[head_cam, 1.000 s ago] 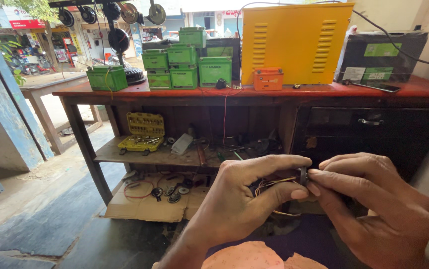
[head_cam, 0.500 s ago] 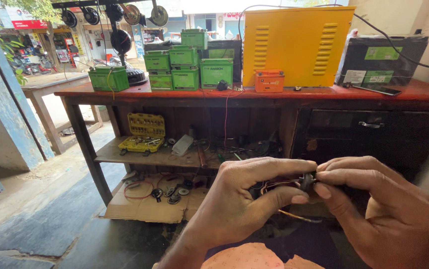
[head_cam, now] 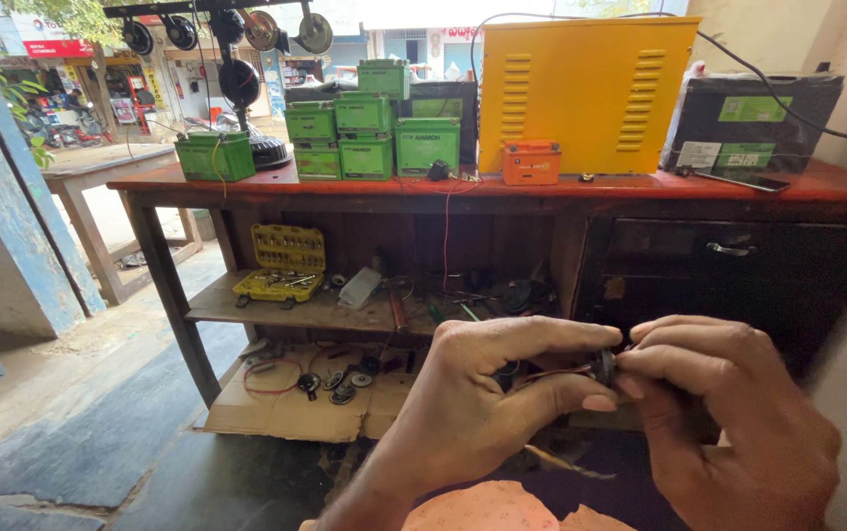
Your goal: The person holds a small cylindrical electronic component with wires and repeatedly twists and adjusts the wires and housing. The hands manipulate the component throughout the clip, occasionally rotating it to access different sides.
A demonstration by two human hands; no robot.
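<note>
Since earlier frame: hands barely shifted, both stay pinched on same part; view steady. Left hand (head_cam: 482, 403) grips small dark round part (head_cam: 603, 366) between thumb and forefinger, thin wires (head_cam: 551, 372) trailing from it. Right hand (head_cam: 738, 413) pinches part from right side, fingertips touching left thumb. Part sits near, centre-right, in front of red workbench (head_cam: 581, 187). Far: yellow metal box (head_cam: 585, 93), green boxes (head_cam: 364, 133), small orange box (head_cam: 530, 162). Lower shelf left: yellow tool case (head_cam: 284, 261).
</note>
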